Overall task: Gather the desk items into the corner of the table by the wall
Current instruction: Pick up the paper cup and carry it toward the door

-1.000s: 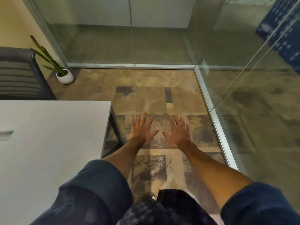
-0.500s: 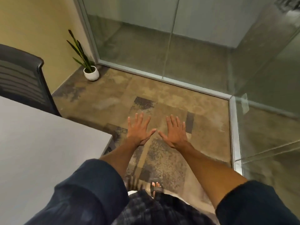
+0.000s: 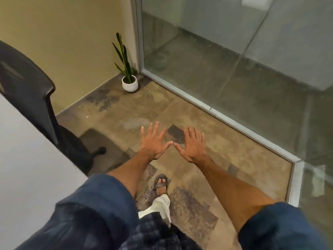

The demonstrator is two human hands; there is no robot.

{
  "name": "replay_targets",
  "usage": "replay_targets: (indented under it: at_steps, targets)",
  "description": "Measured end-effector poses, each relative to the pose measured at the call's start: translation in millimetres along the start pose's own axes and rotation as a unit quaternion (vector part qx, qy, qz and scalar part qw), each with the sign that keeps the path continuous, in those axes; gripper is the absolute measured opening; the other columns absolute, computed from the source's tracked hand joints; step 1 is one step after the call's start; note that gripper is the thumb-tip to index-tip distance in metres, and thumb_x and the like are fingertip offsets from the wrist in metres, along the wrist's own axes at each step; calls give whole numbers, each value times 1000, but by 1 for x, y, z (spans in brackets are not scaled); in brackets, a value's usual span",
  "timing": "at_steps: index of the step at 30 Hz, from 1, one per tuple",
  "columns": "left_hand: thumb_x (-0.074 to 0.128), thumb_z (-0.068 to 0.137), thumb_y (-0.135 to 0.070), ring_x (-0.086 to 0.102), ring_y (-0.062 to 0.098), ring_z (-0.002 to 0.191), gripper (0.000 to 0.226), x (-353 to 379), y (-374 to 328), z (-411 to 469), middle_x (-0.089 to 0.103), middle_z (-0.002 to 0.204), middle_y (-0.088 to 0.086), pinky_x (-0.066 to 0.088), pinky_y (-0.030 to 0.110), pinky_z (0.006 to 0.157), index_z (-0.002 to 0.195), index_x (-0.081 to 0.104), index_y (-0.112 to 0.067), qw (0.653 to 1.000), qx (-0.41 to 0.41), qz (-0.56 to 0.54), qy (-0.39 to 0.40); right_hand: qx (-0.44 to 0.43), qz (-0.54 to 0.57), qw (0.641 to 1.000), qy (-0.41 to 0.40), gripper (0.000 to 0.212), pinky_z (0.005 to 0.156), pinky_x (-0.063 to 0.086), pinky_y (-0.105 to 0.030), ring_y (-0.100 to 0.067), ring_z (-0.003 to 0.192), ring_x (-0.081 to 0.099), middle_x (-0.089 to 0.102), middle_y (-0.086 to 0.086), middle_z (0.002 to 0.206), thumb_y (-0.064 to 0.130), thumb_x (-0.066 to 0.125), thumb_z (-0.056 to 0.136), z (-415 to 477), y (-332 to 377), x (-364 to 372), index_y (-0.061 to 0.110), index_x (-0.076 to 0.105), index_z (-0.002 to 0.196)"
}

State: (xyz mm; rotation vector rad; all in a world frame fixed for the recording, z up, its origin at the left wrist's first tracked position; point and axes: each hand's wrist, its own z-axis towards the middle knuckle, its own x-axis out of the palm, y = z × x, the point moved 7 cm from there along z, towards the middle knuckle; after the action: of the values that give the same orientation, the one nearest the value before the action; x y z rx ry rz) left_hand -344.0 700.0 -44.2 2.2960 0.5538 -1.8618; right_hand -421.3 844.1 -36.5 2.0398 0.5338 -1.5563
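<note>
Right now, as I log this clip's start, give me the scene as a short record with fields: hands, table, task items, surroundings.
left hand: open, fingers spread, holds nothing, above the floor
right hand: open, fingers spread, holds nothing; thumb tip close to the left one
table: white, at the left; only part shows
desk items: none in view
chair: dark, beyond the table
plant: in a white pot on the floor, where wall meets glass
sandal: on one foot, below the hands

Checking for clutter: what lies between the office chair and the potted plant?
Head view: just floor between office chair and potted plant, with one small pale speck.
</note>
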Motion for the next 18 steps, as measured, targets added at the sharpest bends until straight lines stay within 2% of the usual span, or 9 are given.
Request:
replay_targets:
  at_steps: [8,18]
  targets:
    - [14,90,-73,-3,31,149,76,-38,97,136,-4,163,7,-9,58,114,154,3,-33,994,-104,-35,-17,-79,1,997,16,85,121,2,-53,-28,151,-2,0,-5,164,68,30,91,182,47,-32,19,6,156]
    - [8,88,-75,-8,32,149,78,-83,217,245,-9,162,7,-16,57,111,153,2,-34,971,-225,-70,-43,-210,-35,977,27,87,120,3,-53,-28,151,1,3,-6,164,72,27,89,381,142,-59,20,7,155]
